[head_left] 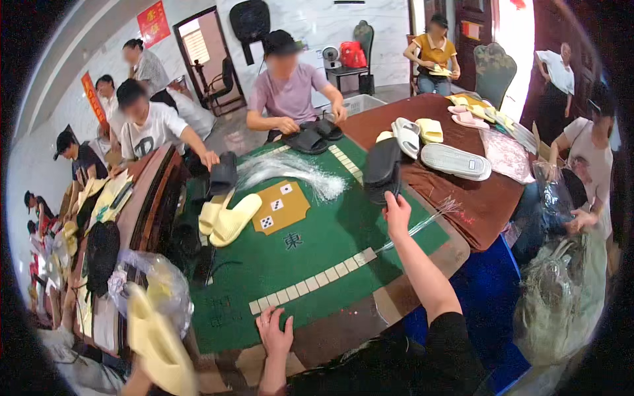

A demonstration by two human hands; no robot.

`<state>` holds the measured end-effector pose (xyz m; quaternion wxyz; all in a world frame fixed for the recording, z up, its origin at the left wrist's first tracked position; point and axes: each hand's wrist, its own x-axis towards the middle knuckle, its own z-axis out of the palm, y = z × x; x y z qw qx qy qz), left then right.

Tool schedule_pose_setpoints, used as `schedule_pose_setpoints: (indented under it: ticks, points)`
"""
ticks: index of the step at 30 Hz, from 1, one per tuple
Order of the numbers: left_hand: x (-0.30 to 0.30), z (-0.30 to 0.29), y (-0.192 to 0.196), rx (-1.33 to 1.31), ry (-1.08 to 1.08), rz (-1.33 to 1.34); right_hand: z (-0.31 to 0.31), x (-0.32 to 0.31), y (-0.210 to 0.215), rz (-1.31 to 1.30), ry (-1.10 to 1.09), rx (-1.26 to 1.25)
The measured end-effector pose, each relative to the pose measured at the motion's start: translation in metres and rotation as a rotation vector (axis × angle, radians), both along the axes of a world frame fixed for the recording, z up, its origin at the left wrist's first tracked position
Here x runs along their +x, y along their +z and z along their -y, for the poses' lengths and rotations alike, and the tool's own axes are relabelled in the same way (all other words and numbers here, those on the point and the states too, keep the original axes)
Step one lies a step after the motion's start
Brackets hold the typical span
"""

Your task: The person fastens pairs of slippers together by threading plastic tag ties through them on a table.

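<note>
the black slippers [383, 170] are gripped in the right hand [397, 214], fingers curled around their lower end, held up over the right edge of the green table [310, 257], where it meets the brown cloth [475, 198]. the left hand [274, 330] lies flat, fingers spread, on the table's near edge, just below the row of pale tiles [310, 284]. left of the slippers sits a bundle of clear plastic ties [290, 168]; further left, yellow slippers [228, 218]. the green middle lies open.

Bright even indoor light, blown-out glare at the doorway [518, 39] top right, soft shadows, heavy fisheye bending, black vignetted corners, slightly soft detail.
</note>
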<state>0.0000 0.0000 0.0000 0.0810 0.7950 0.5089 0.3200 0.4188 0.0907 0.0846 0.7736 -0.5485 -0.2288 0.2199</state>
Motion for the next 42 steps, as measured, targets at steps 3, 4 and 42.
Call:
schedule_pose_setpoints:
  ticks: [3,4,42]
  points:
    - [0.023,0.015,0.025,0.013,-0.01,0.078,0.049,-0.053,0.027,-0.121,0.237,0.003]
    - [0.025,0.019,0.038,0.023,-0.019,0.121,0.064,-0.076,0.028,-0.199,0.291,-0.016]
    - [-0.051,0.016,0.053,-0.382,0.332,1.923,0.108,-0.145,-0.035,-0.186,0.272,-0.029]
